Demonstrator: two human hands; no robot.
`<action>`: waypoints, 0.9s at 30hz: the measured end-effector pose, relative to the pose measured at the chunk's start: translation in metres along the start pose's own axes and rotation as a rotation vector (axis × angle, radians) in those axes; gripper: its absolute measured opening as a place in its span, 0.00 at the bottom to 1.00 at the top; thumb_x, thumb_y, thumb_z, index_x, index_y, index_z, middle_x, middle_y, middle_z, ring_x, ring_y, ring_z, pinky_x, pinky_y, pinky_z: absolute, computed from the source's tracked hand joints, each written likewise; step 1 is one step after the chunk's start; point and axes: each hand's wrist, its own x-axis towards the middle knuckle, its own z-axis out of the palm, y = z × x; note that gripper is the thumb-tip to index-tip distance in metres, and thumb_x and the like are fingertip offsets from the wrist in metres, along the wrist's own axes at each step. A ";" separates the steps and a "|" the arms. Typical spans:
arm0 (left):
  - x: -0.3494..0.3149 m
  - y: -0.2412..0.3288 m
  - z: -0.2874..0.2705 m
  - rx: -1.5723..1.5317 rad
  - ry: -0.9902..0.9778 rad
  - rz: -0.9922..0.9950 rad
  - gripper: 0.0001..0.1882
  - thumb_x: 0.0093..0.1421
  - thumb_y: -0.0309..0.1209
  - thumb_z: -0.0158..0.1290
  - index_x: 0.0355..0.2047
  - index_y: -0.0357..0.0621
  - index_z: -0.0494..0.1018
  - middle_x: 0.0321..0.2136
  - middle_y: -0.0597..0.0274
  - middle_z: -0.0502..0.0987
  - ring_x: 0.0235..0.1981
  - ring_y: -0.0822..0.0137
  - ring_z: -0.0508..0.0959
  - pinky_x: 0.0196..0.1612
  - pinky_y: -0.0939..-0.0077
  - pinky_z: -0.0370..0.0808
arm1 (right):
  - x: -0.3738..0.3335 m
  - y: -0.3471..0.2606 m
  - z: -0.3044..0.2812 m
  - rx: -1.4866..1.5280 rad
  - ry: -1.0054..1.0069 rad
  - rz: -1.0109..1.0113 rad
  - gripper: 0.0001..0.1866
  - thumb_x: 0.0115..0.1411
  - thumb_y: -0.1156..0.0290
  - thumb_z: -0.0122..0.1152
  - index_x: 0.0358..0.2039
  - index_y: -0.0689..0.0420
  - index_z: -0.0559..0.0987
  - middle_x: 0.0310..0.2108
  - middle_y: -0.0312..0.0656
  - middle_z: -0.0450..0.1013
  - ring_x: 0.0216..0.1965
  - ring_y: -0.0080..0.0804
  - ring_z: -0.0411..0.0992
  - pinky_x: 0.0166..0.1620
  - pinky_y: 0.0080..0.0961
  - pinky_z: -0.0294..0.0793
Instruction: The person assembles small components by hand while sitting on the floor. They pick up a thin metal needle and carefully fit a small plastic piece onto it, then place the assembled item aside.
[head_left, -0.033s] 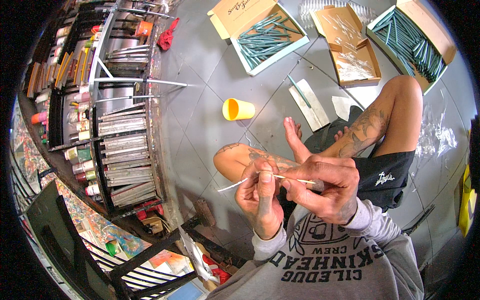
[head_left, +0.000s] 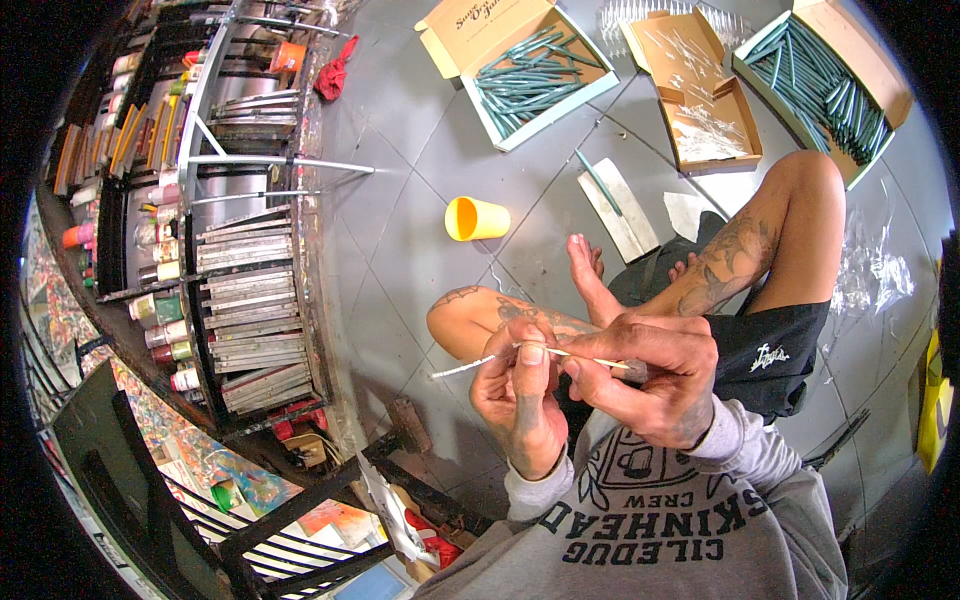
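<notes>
My left hand (head_left: 520, 400) pinches a thin pale wooden stick (head_left: 585, 358) between thumb and fingers, in front of my chest. From the far side of that hand a slim white twisted strand (head_left: 465, 367) sticks out to the left. Whether stick and strand are joined is hidden by my fingers. My right hand (head_left: 650, 375) is closed at the stick's other end, thumb and forefinger gripping it, and its pale tip shows past the thumb. Beyond my hands a dark green stick (head_left: 598, 183) lies on a whitish board (head_left: 627, 228) near my bare feet.
A yellow cup (head_left: 490, 220) lies on the grey tiled floor. Farther off sit an open box (head_left: 565, 113) of dark green sticks, a cardboard tray (head_left: 722, 162) of thin white pieces and another box (head_left: 870, 163) of green sticks. A metal-framed shelf (head_left: 305, 200) with bottles stands left.
The free end of the white strand has shifted slightly upward and to the left. Both hands keep the same place and grip.
</notes>
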 end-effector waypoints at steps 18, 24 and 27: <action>-0.005 0.002 0.009 -0.011 0.104 0.031 0.10 0.61 0.29 0.57 0.37 0.33 0.74 0.27 0.65 0.75 0.25 0.80 0.71 0.26 0.89 0.65 | -0.002 0.004 0.004 0.017 0.013 0.021 0.06 0.48 0.75 0.66 0.29 0.57 0.85 0.22 0.35 0.80 0.24 0.28 0.81 0.69 0.60 0.45; -0.005 0.002 0.009 -0.014 0.110 -0.003 0.10 0.61 0.29 0.57 0.38 0.33 0.75 0.27 0.66 0.74 0.24 0.81 0.70 0.26 0.89 0.63 | -0.003 0.006 0.005 0.052 0.024 0.044 0.06 0.49 0.76 0.66 0.29 0.57 0.84 0.20 0.35 0.79 0.22 0.26 0.79 0.69 0.58 0.44; -0.004 0.002 0.007 -0.017 0.084 0.003 0.10 0.61 0.29 0.57 0.37 0.33 0.75 0.26 0.67 0.74 0.24 0.82 0.69 0.25 0.89 0.61 | -0.004 0.007 0.006 0.084 0.043 0.072 0.05 0.49 0.76 0.66 0.29 0.57 0.84 0.18 0.35 0.79 0.22 0.25 0.79 0.70 0.57 0.43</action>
